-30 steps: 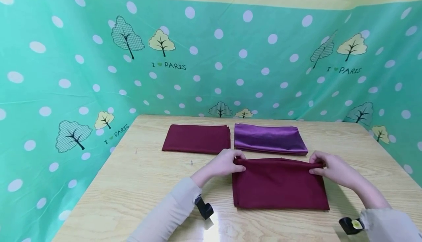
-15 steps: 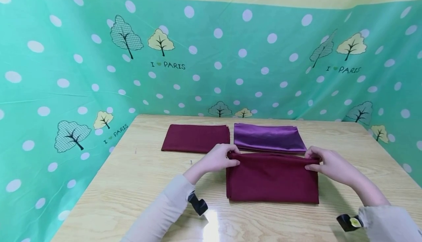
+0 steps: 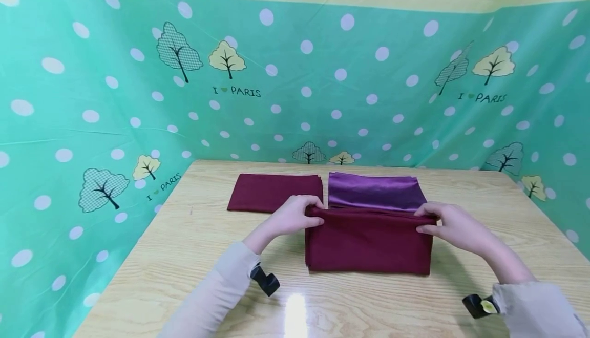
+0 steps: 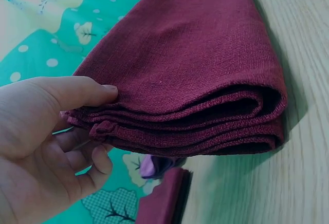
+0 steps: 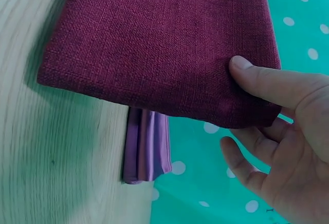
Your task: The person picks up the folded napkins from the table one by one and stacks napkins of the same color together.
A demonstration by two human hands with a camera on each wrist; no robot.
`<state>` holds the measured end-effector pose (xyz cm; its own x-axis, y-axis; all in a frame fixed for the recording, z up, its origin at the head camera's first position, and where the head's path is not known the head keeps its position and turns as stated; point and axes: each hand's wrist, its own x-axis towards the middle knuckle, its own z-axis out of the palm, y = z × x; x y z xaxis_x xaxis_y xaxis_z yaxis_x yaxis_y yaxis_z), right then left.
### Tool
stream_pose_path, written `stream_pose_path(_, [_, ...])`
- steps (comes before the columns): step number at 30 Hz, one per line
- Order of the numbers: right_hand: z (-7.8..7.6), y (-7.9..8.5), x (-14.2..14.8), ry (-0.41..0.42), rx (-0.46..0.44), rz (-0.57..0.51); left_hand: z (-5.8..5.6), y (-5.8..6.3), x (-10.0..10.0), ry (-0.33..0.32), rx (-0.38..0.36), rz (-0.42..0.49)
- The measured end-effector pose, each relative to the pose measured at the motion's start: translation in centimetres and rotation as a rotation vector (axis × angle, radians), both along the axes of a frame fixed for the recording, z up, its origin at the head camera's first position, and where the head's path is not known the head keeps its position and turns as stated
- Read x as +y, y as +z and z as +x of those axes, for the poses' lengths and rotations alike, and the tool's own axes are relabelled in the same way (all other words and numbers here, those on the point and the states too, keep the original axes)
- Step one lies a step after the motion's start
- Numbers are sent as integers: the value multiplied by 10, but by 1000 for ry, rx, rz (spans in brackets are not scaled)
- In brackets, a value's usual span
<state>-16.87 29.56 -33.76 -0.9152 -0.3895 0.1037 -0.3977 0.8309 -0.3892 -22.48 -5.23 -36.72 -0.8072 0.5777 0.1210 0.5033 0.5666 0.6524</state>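
Note:
A folded maroon cloth (image 3: 369, 243) is held up by its far edge in both hands, its near face tilted toward me. My left hand (image 3: 295, 216) pinches the far left corner, thumb on the near face and fingers behind. At the far right corner, my right hand (image 3: 449, 224) pinches in the same way. In the left wrist view, several stacked layers show along the side of the cloth (image 4: 190, 54), with the thumb on top. The right wrist view shows the thumb pressing the woven face of the cloth (image 5: 154, 44), fingers underneath.
Behind the held cloth lies a folded shiny purple cloth (image 3: 375, 192), its near edge hidden. A second folded maroon cloth (image 3: 272, 193) lies to its left on the wooden table (image 3: 198, 256). A green dotted curtain (image 3: 304, 71) hangs behind the table.
Both hands have carried the maroon cloth left and away from me, closer to the purple cloth, whose near edge it now covers. The other two cloths stay put.

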Motion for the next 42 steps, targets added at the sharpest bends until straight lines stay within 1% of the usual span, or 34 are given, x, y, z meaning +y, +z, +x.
stream_pose_path(6, [0,0,-7,26,17,-16,-2,2,-12,16,5,0])
stream_pose_path(12, [-3,1,-17,29,6,-31,-2,2,-24,42,5,6])
stream_pose_path(20, [-7,4,-27,75,19,-69,-1,4,-37,76,11,18])
stream_pose_path(27, [-11,4,-37,88,2,-90,-3,6,-48,100,6,10])
stream_pose_path(30, [-13,4,-41,97,2,-90,-3,7,-53,105,10,15])
stream_pose_path(36, [-19,2,-51,126,40,-69,-4,10,-62,133,26,9])
stream_pose_path(42, [-26,4,-60,144,44,-65,-7,15,-69,139,46,0])
